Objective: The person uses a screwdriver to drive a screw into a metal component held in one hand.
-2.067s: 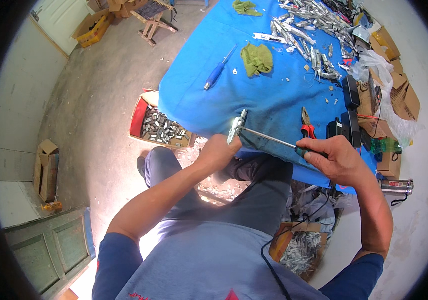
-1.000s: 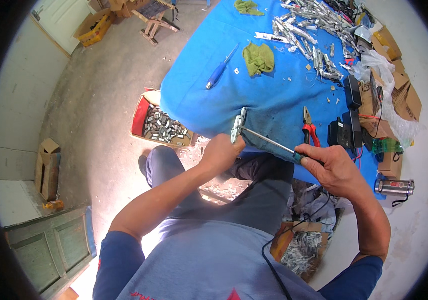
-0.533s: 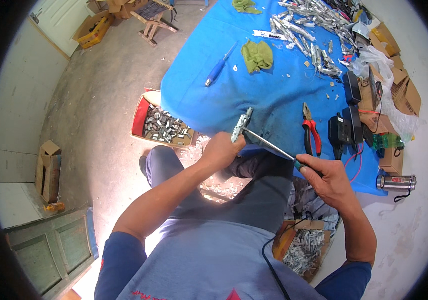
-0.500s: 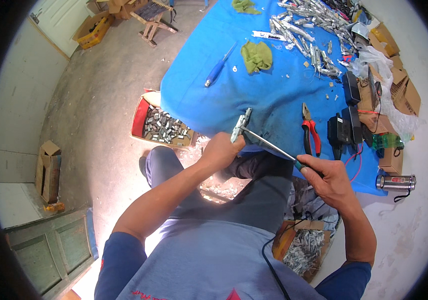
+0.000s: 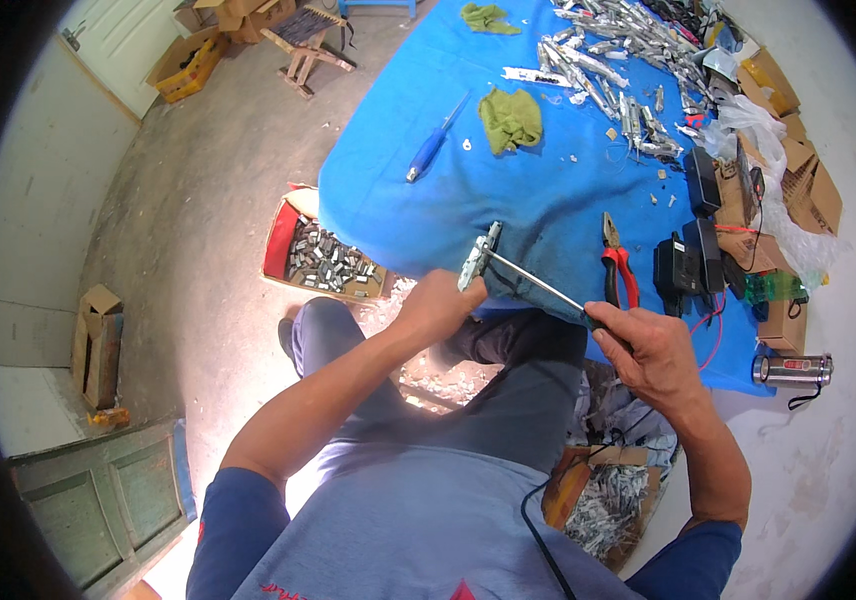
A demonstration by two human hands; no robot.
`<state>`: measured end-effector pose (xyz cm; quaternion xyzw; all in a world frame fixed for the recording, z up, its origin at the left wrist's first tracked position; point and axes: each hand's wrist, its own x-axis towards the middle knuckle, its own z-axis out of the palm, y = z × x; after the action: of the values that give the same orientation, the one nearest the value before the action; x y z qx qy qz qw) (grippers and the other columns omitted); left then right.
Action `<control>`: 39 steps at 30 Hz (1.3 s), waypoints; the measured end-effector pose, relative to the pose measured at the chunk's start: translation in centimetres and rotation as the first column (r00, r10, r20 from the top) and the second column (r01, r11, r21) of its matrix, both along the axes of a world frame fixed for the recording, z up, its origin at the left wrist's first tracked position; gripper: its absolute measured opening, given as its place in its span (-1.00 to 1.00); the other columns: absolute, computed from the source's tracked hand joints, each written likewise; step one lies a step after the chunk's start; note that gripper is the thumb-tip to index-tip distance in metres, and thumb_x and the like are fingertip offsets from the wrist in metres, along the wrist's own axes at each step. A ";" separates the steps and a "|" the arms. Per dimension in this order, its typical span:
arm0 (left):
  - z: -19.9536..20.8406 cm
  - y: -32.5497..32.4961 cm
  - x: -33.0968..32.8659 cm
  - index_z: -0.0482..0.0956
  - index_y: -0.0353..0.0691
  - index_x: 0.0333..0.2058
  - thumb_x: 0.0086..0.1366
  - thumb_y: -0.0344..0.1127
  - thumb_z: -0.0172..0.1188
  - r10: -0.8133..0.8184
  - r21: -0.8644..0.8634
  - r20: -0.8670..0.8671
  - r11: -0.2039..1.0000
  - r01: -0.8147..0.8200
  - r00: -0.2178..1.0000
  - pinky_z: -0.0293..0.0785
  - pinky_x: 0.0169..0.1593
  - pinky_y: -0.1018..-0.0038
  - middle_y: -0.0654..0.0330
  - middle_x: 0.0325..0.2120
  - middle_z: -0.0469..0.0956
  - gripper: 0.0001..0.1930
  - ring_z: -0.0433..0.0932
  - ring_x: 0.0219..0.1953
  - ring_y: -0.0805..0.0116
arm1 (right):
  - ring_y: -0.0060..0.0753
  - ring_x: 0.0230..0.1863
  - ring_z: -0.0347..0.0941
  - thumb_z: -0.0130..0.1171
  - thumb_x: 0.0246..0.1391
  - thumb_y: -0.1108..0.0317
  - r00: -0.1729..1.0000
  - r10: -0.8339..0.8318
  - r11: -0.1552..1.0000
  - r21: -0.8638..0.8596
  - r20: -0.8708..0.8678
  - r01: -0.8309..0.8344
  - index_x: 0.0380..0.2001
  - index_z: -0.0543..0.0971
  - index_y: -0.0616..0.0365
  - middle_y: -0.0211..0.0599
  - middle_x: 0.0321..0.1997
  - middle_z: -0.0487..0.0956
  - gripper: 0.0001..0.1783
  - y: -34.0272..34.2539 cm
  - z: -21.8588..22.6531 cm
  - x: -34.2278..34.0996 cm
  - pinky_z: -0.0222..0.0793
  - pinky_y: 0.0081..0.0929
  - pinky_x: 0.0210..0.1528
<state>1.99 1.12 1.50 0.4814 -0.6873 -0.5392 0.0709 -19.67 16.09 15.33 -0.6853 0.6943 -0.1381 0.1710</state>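
Observation:
In my left hand (image 5: 443,305) I grip a small silvery, elongated metal part (image 5: 479,258) at the near edge of the blue-covered table (image 5: 388,190). My right hand (image 5: 653,350) is wrapped round the dark handle of a screwdriver (image 5: 540,285). Its long shaft points up and left, and the tip meets the side of the metal part. Pliers with red and black handles (image 5: 621,268) lie on the cloth just beyond my right hand. A second screwdriver, with a blue handle (image 5: 428,152), rests farther off to the left.
Many similar metal parts (image 5: 603,75) are heaped at the far right, by a green cloth (image 5: 511,120). Black adapters (image 5: 683,260) and a metal cylinder (image 5: 793,370) line the right side. A red box of small metal pieces (image 5: 328,255) stands on the floor.
My right hand and the screwdriver have shifted slightly up and to the left. The metal part has dipped a little, its position against the screwdriver tip much the same.

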 end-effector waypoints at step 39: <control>-0.6 -0.3 0.2 0.47 -0.48 -0.55 0.21 -0.03 0.05 0.031 0.070 -0.063 0.997 -0.026 0.998 0.31 -0.41 0.23 0.09 -0.70 0.39 -0.51 0.35 -0.55 0.34 | -0.27 -0.47 0.50 0.24 0.13 0.38 0.912 -0.155 0.980 -0.057 0.379 0.191 -0.02 0.62 0.14 -0.16 -0.46 0.57 -0.68 3.6 -5.0 -0.1 0.38 -0.42 -0.37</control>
<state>2.17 0.79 0.95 0.4757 -0.6589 -0.5767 0.0840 -19.72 19.72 10.34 -0.5896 0.7000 -0.3122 0.2546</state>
